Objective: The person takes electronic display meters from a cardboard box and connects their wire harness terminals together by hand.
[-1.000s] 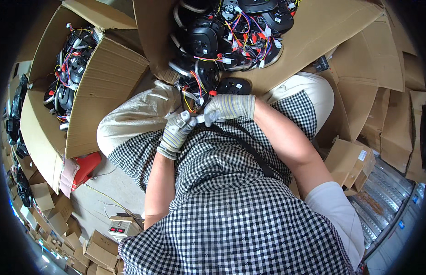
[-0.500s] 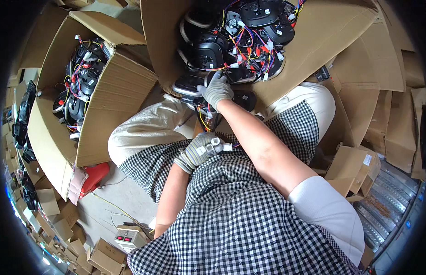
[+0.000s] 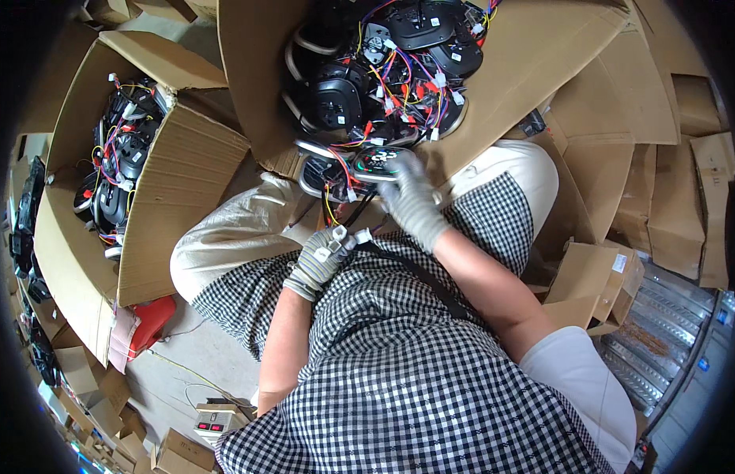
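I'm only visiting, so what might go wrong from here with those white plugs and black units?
The white plugs in the left hand might slip or strain if their wires get tugged. Coloured wires lie tangled over the black units in the large carton, so lifting one could snag others. The bright-faced unit lies at the pile's near end and might slide; the right hand beside it is too blurred to show a grip.

a person in a black-and-white checked apron point(image 3: 399, 379) sits at an open cardboard box point(image 3: 533, 83) of black units point(image 3: 336, 104) trailing coloured wires, a second filled box point(image 3: 178, 170) standing to the left. the gloved left hand point(image 3: 313, 267) grips white connectors point(image 3: 336, 244), while the gloved right hand point(image 3: 415, 204), blurred, is at the edge of a black panel point(image 3: 377, 162) showing white and green marks.
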`<action>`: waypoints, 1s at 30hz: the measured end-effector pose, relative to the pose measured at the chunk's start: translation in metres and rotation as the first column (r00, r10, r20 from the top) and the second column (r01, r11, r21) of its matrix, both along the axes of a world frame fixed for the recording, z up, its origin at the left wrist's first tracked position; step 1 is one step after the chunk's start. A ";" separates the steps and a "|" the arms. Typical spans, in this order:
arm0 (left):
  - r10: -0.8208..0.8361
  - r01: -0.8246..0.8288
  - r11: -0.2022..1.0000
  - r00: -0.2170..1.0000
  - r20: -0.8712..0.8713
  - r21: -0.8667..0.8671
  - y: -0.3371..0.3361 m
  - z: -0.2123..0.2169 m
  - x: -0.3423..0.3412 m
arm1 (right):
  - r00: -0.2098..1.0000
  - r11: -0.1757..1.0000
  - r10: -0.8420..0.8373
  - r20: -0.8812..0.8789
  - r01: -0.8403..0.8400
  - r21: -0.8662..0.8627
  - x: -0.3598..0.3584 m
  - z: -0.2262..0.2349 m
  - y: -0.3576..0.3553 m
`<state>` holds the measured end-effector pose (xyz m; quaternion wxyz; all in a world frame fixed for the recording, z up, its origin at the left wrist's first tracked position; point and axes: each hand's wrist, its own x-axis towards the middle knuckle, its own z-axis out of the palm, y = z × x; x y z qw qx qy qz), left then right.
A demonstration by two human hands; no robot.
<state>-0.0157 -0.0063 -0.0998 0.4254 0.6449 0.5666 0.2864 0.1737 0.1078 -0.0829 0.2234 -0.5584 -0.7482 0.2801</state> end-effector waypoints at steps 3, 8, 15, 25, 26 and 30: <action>0.095 -0.094 0.995 0.991 0.095 -0.014 0.003 0.008 0.005 | 0.838 0.834 0.511 -0.190 -0.537 -0.126 -0.004 0.036 -0.026; -0.258 0.236 0.954 0.961 -0.101 -0.186 0.008 0.014 0.002 | 0.396 0.380 0.918 0.028 -0.855 -0.354 0.016 0.034 0.000; -0.035 0.034 0.999 0.999 0.009 0.042 0.005 0.024 0.000 | 0.932 0.550 0.142 -0.334 -0.355 -0.756 -0.003 0.044 0.060; 0.183 -0.182 0.977 0.983 -0.001 -0.109 0.013 0.021 -0.004 | 0.818 0.581 -0.244 -0.521 -0.307 -0.754 -0.078 -0.088 0.022; 0.264 -0.266 0.949 0.964 -0.035 -0.169 0.013 0.023 -0.005 | 0.784 0.645 -0.170 -0.597 -0.369 -0.669 -0.078 -0.076 0.020; 0.420 -0.388 0.884 0.904 -0.079 0.263 0.008 0.017 -0.011 | 0.871 0.665 0.272 -0.409 -0.477 -0.575 -0.054 0.019 0.009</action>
